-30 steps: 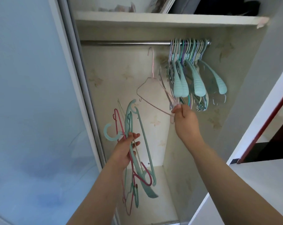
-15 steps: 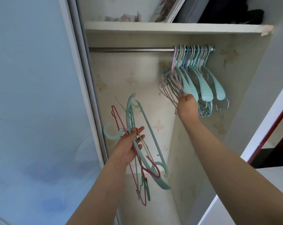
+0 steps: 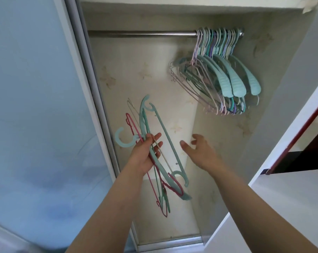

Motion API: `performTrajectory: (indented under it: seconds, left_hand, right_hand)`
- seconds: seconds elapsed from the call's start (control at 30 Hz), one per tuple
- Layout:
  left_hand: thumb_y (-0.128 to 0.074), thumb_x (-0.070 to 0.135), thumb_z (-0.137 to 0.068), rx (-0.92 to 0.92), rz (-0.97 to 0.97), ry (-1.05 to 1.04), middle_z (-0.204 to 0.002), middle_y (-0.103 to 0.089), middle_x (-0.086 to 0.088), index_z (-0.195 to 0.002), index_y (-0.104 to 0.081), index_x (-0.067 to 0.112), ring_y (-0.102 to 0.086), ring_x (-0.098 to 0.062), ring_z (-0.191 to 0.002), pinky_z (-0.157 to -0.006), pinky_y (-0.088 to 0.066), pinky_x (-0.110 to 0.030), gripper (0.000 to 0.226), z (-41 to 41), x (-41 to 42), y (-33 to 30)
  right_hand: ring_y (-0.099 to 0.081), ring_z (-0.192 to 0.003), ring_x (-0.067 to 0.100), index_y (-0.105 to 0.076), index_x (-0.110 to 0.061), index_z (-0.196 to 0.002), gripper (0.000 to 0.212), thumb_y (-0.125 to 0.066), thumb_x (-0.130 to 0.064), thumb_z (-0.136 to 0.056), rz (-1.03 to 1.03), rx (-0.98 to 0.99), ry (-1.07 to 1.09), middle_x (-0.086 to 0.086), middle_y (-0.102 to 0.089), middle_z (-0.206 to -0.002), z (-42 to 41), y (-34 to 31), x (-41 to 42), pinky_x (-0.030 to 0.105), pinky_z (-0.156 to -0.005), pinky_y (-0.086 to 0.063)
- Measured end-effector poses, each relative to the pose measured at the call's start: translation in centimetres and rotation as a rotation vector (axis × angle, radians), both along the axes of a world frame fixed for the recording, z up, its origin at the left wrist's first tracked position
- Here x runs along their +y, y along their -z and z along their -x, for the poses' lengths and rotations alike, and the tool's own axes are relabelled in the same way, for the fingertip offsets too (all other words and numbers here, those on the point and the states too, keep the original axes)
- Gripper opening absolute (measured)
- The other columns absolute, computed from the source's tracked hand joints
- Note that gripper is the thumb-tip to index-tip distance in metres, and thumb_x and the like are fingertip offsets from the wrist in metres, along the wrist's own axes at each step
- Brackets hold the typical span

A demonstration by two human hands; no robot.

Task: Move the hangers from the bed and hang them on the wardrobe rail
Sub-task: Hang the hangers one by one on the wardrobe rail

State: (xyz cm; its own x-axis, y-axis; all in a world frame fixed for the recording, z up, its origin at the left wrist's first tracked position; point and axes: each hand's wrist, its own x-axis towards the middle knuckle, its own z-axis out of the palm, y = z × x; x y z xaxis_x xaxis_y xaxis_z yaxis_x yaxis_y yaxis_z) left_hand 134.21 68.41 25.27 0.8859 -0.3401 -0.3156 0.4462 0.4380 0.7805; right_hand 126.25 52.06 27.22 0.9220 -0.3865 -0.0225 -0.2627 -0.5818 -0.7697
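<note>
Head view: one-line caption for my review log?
Left hand grips bundled hangers; empty right hand reaches toward them below the rail.

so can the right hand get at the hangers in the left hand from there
Probably yes. The right hand is open and empty, level with the bunch of hangers the left hand grips, with only open space between them.

A home bedroom closet: a built-in wardrobe with a sliding door (image 3: 36, 106), a metal rail (image 3: 141, 33) under a shelf (image 3: 191, 1), plastic clothes hangers (image 3: 222, 73) bunched at the rail's right end, faded patterned lining behind.
</note>
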Motion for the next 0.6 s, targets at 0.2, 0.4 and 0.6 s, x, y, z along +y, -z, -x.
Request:
performTrajectory:
  seconds: [0.2,0.4,0.6]
  left_hand:
    - [-0.049,0.031,-0.1,0.057,-0.029,-0.079,-0.105,-0.069,0.001,-0.088,-0.053,0.021,-0.061,-0.013,-0.083,-0.049,-0.045,-0.023,0.016,0.4,-1.2,0.7]
    - [-0.043,0.041,-0.1,0.086,-0.011,-0.053,-0.099,-0.069,0.003,-0.081,-0.051,0.02,-0.061,-0.011,-0.081,-0.057,-0.041,-0.026,0.029,1.7,-2.1,0.9]
    - [-0.041,0.043,-0.1,0.021,-0.059,0.022,-0.101,-0.068,0.004,-0.082,-0.054,0.021,-0.059,-0.012,-0.083,-0.066,-0.044,-0.026,0.032,2.2,-2.1,1.1]
  right_hand:
    - [-0.047,-0.126,0.023,-0.007,-0.027,-0.152,0.092,-0.056,-0.062,-0.082,-0.162,0.374,-0.388,0.001,-0.024,-0.156,3.4,0.5,1.5,0.025,-0.078,-0.053]
    - [-0.056,-0.107,0.015,-0.02,-0.023,-0.148,0.08,-0.062,-0.049,-0.085,-0.337,0.364,-0.364,-0.009,-0.045,-0.118,4.9,0.1,2.0,0.035,-0.092,-0.052]
    - [-0.048,-0.118,0.019,-0.02,-0.02,-0.15,0.079,-0.058,-0.047,-0.086,-0.135,0.294,-0.206,0.004,-0.041,-0.144,5.2,0.7,2.6,0.029,-0.092,-0.041]
